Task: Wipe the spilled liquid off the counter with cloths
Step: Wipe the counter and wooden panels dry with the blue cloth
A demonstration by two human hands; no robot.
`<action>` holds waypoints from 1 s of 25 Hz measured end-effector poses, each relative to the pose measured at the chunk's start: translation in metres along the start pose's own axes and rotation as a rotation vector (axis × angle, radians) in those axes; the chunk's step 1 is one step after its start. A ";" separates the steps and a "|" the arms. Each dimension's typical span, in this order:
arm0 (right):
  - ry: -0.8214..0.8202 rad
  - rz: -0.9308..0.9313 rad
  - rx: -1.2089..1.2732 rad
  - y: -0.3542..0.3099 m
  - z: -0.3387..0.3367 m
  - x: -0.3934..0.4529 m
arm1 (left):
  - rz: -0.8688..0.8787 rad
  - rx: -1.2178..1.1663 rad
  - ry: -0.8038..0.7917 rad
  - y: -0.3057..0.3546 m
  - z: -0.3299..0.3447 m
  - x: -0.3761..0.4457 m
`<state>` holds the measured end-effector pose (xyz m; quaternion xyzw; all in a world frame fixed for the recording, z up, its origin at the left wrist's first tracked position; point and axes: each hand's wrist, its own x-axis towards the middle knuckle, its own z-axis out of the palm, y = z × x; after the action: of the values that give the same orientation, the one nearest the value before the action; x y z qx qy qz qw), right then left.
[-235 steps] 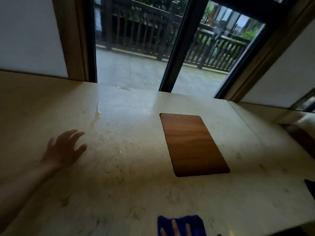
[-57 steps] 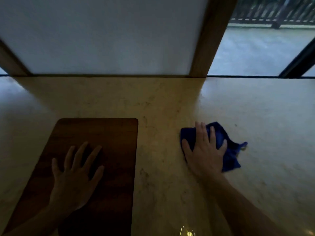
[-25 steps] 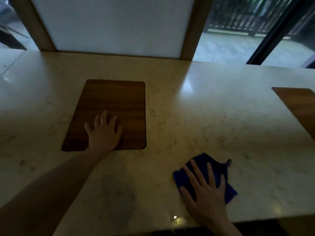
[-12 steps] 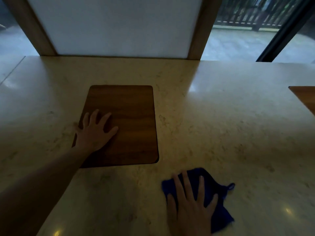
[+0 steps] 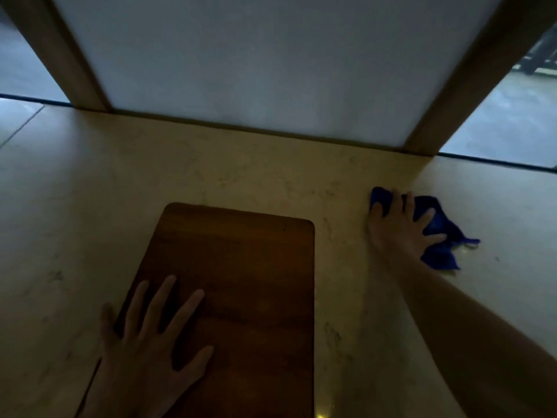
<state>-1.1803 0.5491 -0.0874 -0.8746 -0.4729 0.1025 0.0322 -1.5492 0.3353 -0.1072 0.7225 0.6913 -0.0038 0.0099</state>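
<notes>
Pressing cloth (image 5: 437,233) flat, right hand (image 5: 401,227) (fingers straight) | long axis diagonal

I see the right hand (image 5: 402,229) pressing flat, fingers spread, on a crumpled blue cloth (image 5: 438,233) near the counter's (image 5: 75,206) back edge. The left hand (image 5: 150,345) rests flat on the inset wooden panel (image 5: 250,282).

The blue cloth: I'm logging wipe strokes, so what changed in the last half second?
The right hand pushed the blue cloth away across the counter, toward the back wall. The left hand stayed flat on the wooden board.
</notes>
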 end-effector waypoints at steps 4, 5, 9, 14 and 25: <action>-0.007 0.049 0.057 -0.067 0.002 0.085 | 0.010 -0.008 0.032 -0.001 0.002 0.006; -0.011 -0.002 0.057 -0.085 0.007 0.090 | 0.010 -0.008 0.012 -0.003 0.001 0.008; -0.066 -0.324 0.004 -0.115 0.017 0.072 | 0.014 0.041 -0.024 -0.003 0.002 0.004; -0.071 -0.597 -0.070 -0.060 0.011 -0.004 | -0.008 0.055 -0.085 -0.008 -0.002 0.002; -0.101 -0.602 -0.033 0.154 0.038 -0.405 | -0.029 -0.185 -0.131 0.013 -0.012 -0.084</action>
<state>-1.2775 0.1255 -0.0881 -0.6892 -0.7135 0.1241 0.0232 -1.5401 0.2515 -0.0931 0.7065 0.6971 0.0127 0.1217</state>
